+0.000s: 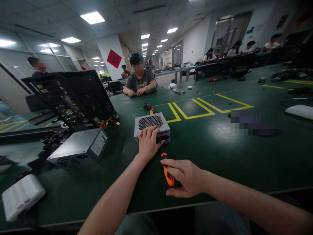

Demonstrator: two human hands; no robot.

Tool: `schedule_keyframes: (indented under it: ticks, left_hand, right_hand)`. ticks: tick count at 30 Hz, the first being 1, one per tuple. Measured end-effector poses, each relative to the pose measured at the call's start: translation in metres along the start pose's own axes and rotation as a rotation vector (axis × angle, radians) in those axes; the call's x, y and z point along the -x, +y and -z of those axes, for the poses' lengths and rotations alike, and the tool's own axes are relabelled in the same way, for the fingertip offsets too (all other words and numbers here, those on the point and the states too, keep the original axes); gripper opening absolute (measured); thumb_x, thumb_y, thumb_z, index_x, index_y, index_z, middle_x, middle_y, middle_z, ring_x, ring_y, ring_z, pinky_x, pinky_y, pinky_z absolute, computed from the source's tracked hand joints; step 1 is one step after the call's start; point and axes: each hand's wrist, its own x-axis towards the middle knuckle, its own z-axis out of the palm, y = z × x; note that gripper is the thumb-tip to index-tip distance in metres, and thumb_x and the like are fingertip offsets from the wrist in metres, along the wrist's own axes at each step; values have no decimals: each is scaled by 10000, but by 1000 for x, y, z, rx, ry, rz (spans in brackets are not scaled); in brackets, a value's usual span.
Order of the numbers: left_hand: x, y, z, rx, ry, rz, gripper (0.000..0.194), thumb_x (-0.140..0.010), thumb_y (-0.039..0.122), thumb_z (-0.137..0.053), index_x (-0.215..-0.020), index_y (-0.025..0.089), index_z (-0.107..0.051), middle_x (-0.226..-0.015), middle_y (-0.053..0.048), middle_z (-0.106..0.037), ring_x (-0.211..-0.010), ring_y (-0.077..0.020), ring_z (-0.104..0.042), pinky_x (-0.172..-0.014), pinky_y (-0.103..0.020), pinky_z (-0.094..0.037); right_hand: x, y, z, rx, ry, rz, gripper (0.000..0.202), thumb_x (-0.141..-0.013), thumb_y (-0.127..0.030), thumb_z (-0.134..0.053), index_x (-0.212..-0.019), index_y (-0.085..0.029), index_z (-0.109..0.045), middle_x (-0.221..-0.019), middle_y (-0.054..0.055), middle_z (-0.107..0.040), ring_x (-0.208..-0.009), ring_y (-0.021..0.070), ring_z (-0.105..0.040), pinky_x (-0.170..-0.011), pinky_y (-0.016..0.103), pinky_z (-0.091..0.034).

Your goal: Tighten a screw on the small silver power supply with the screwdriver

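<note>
A grey metal computer power supply (165,121) with a honeycomb vent sits on the green table in front of me. My left hand (148,140) lies over its near side, fingers curved on the vented top and thumb by the black part on the near face. A screwdriver (169,178) with an orange and black handle points at that face, its shaft reaching close to my left thumb. Whether its tip sits in a screw is hidden. My right hand (184,178) has its fingers on the handle, the thumb held off below.
Left stand a second power supply (75,147), an open black computer case (83,94) with loose cables, and a white box-like device (23,195). Yellow tape (198,116) marks the green table (207,156). Across it sits a person (140,80); others sit farther back.
</note>
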Motion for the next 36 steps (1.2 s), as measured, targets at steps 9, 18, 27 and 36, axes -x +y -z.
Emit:
schedule_keyframes:
  ticks: [9, 18, 27, 36]
  left_hand:
    - [0, -1, 0, -5, -13, 0, 441, -723, 422, -617, -1090, 198, -519, -1152, -97, -562, -1084, -259, -453, -888, -396, -291]
    - [0, 0, 0, -7, -2, 1, 446, -717, 439, -622, -1076, 194, -523, -1140, -93, -570, -1069, -252, -459, -881, -399, -293]
    - [0, 1, 1, 2, -6, 3, 416, -727, 401, -618, -1078, 200, -522, -1143, -100, -567, -1080, -262, -460, -889, -406, -291]
    - [0, 0, -2, 1, 18, -6, 428, -719, 398, -627, -1081, 197, -523, -1140, -97, -570, -1067, -263, -462, -881, -413, -290]
  right_hand:
    - [-5, -1, 4, 78, -185, 47, 344, -831, -425, -437, -1059, -180, -516, -1016, 161, -595, -779, 198, -607, -581, 297, -460]
    - [1, -1, -3, -39, -95, -38, 394, -795, -476, -487, -920, -103, -494, -1023, 188, -581, -771, 168, -615, -612, 251, -485]
    - [-7, -1, 5, 72, -173, 56, 321, -836, -402, -425, -1039, -170, -514, -1027, 162, -584, -745, 175, -606, -569, 267, -462]
    - [-3, 0, 0, -55, -108, -38, 407, -811, -496, -419, -929, -115, -500, -1022, 166, -594, -743, 157, -614, -594, 249, -483]
